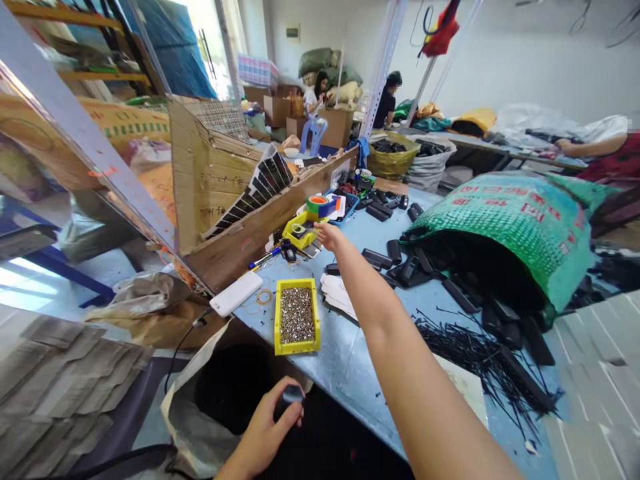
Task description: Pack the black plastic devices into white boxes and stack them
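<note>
Nearest, gripping a blk piece (290,398) in L hand (267,423), w/ fingers & thumb curled round it, just right of a pale open bag (179,403). A bit farther, can see a yel. bin (297,349) of small metal bits (297,315) near the edge of a blue tbl (345,373), w/ a wht device (237,293) to the left. Over on the right, see a heap of thin blk strips (470,352). Farther, reaching w/ R hand (329,235) to the right side of a smaller yel. tray (289,235), w/ fingers partly extended; can't tell if holding or touching anything. Just past that, see a tape roll (317,200). To the right, see blk cases (460,293) in & before the mouth of a grn sack (520,207). Far right, see a person in red (607,159); far back, a person in a dark top (386,103).
</note>
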`<state>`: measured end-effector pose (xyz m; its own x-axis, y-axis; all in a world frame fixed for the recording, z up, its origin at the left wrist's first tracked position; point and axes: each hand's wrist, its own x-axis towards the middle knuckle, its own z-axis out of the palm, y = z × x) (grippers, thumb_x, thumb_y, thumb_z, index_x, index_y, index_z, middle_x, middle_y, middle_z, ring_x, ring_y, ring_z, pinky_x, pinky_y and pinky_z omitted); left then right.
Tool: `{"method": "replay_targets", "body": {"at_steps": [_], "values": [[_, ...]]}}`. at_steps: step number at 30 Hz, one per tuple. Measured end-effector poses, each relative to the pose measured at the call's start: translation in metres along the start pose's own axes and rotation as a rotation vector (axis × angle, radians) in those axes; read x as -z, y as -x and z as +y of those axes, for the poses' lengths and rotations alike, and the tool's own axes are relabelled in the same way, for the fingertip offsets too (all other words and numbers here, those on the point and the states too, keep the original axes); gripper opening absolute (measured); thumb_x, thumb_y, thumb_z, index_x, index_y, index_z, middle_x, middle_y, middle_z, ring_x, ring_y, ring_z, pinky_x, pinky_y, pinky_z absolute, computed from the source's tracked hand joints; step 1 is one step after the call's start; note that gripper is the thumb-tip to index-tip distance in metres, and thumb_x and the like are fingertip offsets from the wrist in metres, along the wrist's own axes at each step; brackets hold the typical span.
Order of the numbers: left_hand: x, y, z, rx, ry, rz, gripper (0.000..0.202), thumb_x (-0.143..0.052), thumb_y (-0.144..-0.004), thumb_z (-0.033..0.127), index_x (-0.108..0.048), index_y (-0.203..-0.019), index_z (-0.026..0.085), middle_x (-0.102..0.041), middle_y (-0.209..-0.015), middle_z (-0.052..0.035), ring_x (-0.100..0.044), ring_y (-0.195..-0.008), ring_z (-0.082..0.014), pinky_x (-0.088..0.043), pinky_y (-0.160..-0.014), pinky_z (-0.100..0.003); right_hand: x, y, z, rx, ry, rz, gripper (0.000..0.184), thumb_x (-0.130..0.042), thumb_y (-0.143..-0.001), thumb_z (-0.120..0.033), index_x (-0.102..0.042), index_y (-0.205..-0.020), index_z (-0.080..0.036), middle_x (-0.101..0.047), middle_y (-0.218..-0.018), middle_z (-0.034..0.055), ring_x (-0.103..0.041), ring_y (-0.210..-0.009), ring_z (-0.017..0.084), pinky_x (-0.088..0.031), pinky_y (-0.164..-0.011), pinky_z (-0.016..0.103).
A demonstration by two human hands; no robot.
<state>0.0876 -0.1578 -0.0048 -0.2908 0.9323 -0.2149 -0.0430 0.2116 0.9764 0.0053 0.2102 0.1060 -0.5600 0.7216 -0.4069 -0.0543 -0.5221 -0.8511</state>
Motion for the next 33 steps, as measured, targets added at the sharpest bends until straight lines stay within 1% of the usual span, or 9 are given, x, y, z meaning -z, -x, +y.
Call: {"method": "replay_targets", "body": {"at_steps": [3,7,9,12,14,16,22,29,33], "values": [[-0.007,-0.01,-0.001,-0.09,0.214,0.074,0.028,-0.052,-0.089,0.046,-0.058,-0.098,0.02,-0.06,-0.08,-0.0028,-0.056,-0.077,-0.0164,-0.044,-0.077,-0.027,0.052,0.061,0.045,-0.012,0.02,-0.154,0.009,-0.059,-0.087,-0.015,-0.061,-0.096,-0.014,-0.066,-0.09,0.0041,-0.062,-0.077,0.01,-0.048,-0.075,0.022],[-0.042,-0.033,0.003,-0.252,0.564,0.288,0.031,-0.052,-0.087,0.052,-0.061,-0.1,0.025,-0.058,-0.107,-0.003,-0.052,-0.11,-0.0195,-0.039,-0.1,-0.031,0.134,0.204,0.143,0.069,0.317,-0.634,0.046,-0.074,-0.074,-0.034,-0.06,-0.116,-0.02,-0.061,-0.118,0.0083,-0.061,-0.102,0.022,-0.051,-0.084,0.036],[-0.071,-0.043,0.006,-0.257,0.579,0.251,0.036,-0.05,-0.086,0.056,-0.062,-0.101,0.025,-0.054,-0.12,-0.0039,-0.047,-0.119,-0.0215,-0.036,-0.104,-0.033,0.156,0.27,0.185,0.201,0.439,-0.47,0.065,-0.075,-0.073,-0.035,-0.049,-0.132,-0.025,-0.053,-0.131,0.0086,-0.055,-0.115,0.025,-0.048,-0.092,0.039],[-0.115,-0.052,0.006,-0.198,0.326,-0.081,0.041,-0.047,-0.088,0.055,-0.06,-0.11,0.023,-0.052,-0.128,-0.0083,-0.047,-0.122,-0.0245,-0.038,-0.104,-0.037,0.18,0.328,0.217,0.336,0.56,0.018,0.08,-0.078,-0.068,-0.029,-0.039,-0.139,-0.025,-0.046,-0.138,0.0104,-0.047,-0.124,0.028,-0.04,-0.102,0.043],[-0.137,-0.06,0.004,-0.185,0.09,-0.358,0.043,-0.047,-0.09,0.048,-0.053,-0.123,0.022,-0.054,-0.128,-0.011,-0.051,-0.118,-0.0247,-0.04,-0.102,-0.039,0.207,0.346,0.219,0.314,0.516,0.23,0.071,-0.074,-0.071,-0.027,-0.042,-0.134,-0.024,-0.055,-0.127,0.0097,-0.056,-0.111,0.026,-0.044,-0.097,0.041],[-0.149,-0.074,0.005,-0.223,-0.157,-0.483,0.042,-0.05,-0.09,0.04,-0.051,-0.126,0.02,-0.06,-0.119,-0.0119,-0.057,-0.109,-0.0243,-0.044,-0.097,-0.041,0.245,0.36,0.213,0.242,0.33,0.306,0.054,-0.067,-0.076,-0.031,-0.048,-0.126,-0.022,-0.063,-0.107,0.0069,-0.062,-0.085,0.021,-0.05,-0.079,0.036],[-0.129,-0.126,0.014,-0.416,-0.789,-0.24,0.013,-0.053,-0.082,0.02,-0.064,-0.091,0.018,-0.064,-0.09,-0.0078,-0.061,-0.085,-0.0223,-0.048,-0.083,-0.039,0.334,0.405,0.208,0.189,-0.134,0.453,0.034,-0.069,-0.075,-0.039,-0.058,-0.099,-0.017,-0.062,-0.086,0.0037,-0.052,-0.059,0.012,-0.043,-0.055,0.025],[-0.129,-0.134,0.002,-0.472,-0.912,-0.381,0.023,-0.054,-0.085,0.019,-0.064,-0.105,0.019,-0.061,-0.107,-0.0105,-0.056,-0.103,-0.0242,-0.044,-0.094,-0.041,0.324,0.4,0.226,0.144,-0.122,0.434,0.037,-0.071,-0.078,-0.039,-0.054,-0.103,-0.016,-0.06,-0.071,0.0012,-0.054,-0.063,0.013,-0.044,-0.06,0.025],[-0.143,-0.144,-0.001,-0.431,-0.877,-0.455,0.012,-0.056,-0.081,0.015,-0.067,-0.085,0.02,-0.063,-0.092,-0.0073,-0.058,-0.091,-0.0231,-0.046,-0.087,-0.038,0.318,0.386,0.218,0.198,-0.222,0.353,0.037,-0.068,-0.079,-0.037,-0.05,-0.108,-0.021,-0.062,-0.077,0.0006,-0.056,-0.061,0.013,-0.044,-0.056,0.025]]}}
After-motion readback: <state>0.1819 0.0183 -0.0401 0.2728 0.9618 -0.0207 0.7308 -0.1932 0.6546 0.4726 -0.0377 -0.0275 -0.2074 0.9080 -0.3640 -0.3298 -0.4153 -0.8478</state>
